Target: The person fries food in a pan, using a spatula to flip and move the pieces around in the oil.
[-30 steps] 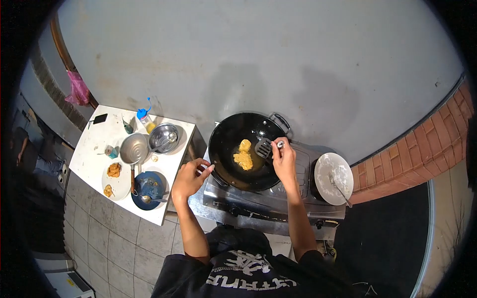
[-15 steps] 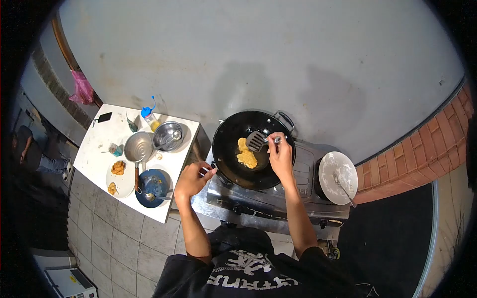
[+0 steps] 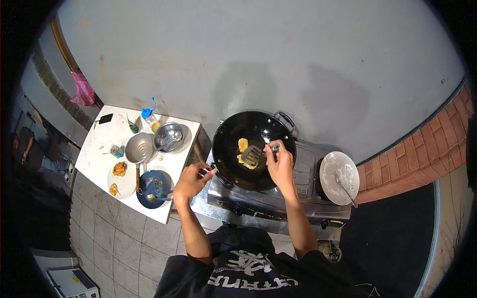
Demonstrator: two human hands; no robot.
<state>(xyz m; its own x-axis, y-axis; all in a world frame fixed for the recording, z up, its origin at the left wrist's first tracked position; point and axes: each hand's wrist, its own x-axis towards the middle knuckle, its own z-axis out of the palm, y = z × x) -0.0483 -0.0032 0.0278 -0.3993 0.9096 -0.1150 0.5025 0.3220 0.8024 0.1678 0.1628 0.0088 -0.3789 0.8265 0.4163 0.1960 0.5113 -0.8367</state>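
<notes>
In the head view my right hand (image 3: 280, 161) is closed around the handle of a slotted spatula (image 3: 252, 157). The spatula's dark blade lies over the lower of two golden fried pieces in the black wok (image 3: 233, 134) and partly covers it. Just above the blade sits the other fried piece (image 3: 243, 143). At the wok's left edge, beside its near handle, my left hand (image 3: 191, 181) has its fingers pinched together. A small pale thing shows between them, too small to name.
A white table (image 3: 94, 149) at left carries a saucepan (image 3: 139, 147), steel bowl (image 3: 169, 135), blue bowl (image 3: 154, 187), plate of fried pieces (image 3: 120, 183) and blue-capped bottle (image 3: 149, 116). Right of the wok on the stove (image 3: 268, 208) sits a flour-dusted bowl (image 3: 339, 171). Another person stands far left.
The spatula blade has moved down from beside the upper fried piece onto the lower one. My right hand has shifted slightly; my left hand stays almost in place.
</notes>
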